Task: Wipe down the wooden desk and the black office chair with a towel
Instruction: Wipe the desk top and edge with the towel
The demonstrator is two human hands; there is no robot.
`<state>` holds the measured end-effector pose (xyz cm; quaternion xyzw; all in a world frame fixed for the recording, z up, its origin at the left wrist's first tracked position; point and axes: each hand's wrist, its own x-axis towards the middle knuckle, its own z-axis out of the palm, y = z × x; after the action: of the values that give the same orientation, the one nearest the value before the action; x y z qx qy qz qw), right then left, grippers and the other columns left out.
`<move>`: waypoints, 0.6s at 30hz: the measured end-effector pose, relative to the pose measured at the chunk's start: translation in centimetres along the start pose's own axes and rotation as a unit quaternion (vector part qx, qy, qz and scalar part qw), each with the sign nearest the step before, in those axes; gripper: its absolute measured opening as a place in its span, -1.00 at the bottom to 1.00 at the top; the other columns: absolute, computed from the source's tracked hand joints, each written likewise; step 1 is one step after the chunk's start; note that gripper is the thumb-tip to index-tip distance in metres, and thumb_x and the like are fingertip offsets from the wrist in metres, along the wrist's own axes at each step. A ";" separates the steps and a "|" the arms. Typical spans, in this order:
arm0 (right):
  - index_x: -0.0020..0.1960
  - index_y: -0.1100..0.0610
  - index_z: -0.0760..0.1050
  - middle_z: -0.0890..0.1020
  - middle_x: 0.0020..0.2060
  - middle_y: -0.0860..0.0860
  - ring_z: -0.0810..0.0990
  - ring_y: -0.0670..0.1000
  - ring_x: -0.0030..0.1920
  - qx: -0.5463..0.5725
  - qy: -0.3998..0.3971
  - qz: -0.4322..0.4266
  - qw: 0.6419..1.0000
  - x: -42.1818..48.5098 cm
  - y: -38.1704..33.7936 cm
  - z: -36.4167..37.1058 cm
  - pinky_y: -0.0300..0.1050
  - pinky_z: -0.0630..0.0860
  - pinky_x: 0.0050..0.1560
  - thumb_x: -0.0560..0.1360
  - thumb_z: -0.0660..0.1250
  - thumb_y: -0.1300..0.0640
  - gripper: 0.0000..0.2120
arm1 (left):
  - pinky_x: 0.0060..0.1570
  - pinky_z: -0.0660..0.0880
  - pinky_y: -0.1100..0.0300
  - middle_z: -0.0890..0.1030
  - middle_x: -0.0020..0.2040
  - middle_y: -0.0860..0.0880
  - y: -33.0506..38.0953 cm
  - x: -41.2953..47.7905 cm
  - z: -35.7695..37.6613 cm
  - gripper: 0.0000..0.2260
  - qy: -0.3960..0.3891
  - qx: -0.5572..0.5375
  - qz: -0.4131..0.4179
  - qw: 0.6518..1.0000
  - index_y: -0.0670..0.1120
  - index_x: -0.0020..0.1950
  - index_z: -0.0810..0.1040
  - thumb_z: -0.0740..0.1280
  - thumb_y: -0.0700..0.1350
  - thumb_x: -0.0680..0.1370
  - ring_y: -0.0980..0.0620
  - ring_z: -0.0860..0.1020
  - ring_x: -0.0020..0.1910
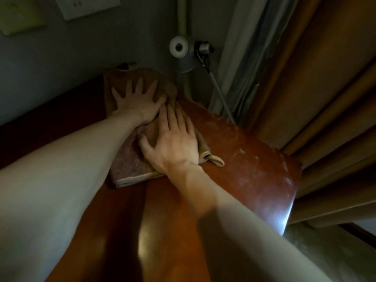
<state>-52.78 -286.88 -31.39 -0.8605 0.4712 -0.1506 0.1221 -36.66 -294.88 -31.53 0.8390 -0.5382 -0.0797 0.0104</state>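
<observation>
A folded brownish towel [130,161] lies flat on the reddish wooden desk [244,155], stretching from mid-desk to the far back edge by the wall. My left hand [140,100] presses flat on the far part of the towel with fingers spread. Just in front of it my right hand [173,143] lies flat on the nearer part, fingers straight. A small loop of the towel sticks out at its right corner. The black office chair is not in view.
A grey desk lamp [181,49] on a slanted arm stands at the desk's back right corner. Tan curtains [325,88] hang along the right side. The desk's right edge [293,192] shows whitish smears and a bright glare. Wall plates [85,7] sit high on the left.
</observation>
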 end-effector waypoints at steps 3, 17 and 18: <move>0.69 0.13 -0.09 0.01 0.68 0.06 -0.10 0.07 0.67 0.008 0.000 0.008 1.000 -1.0 0.3 -0.2 0.08 -0.18 0.64 0.61 0.08 -0.32 -0.16 | 0.49 -0.25 -0.44 -0.12 0.71 -0.01 0.9 -1.0 0.0 -0.38 -0.001 0.007 -0.003 1.000 0.29 0.66 -0.13 -0.13 0.39 0.62 -0.17 -0.16 0.67; 0.68 0.17 -0.08 0.03 0.67 0.10 -0.09 0.10 0.67 0.020 0.023 0.038 0.999 -5.4 2.3 -1.2 0.11 -0.14 0.63 0.61 0.09 -0.30 -0.15 | 0.50 -0.22 -0.42 -0.09 0.71 -0.01 4.3 -4.5 1.0 -0.38 0.016 0.011 0.024 1.000 0.26 0.67 -0.09 -0.14 0.38 0.61 -0.17 -0.13 0.67; 0.68 0.17 -0.08 0.03 0.67 0.10 -0.09 0.10 0.67 0.022 0.025 0.040 0.999 -5.8 2.4 -1.3 0.12 -0.13 0.63 0.61 0.08 -0.30 -0.16 | 0.51 -0.21 -0.42 -0.09 0.71 -0.01 4.6 -4.9 1.1 -0.38 0.018 0.011 0.027 0.999 0.26 0.67 -0.08 -0.14 0.38 0.61 -0.16 -0.13 0.67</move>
<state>-58.11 -283.32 -31.86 -0.8342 0.5045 -0.1773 0.1346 -42.97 -292.36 -31.58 0.8256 -0.5612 -0.0580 0.0130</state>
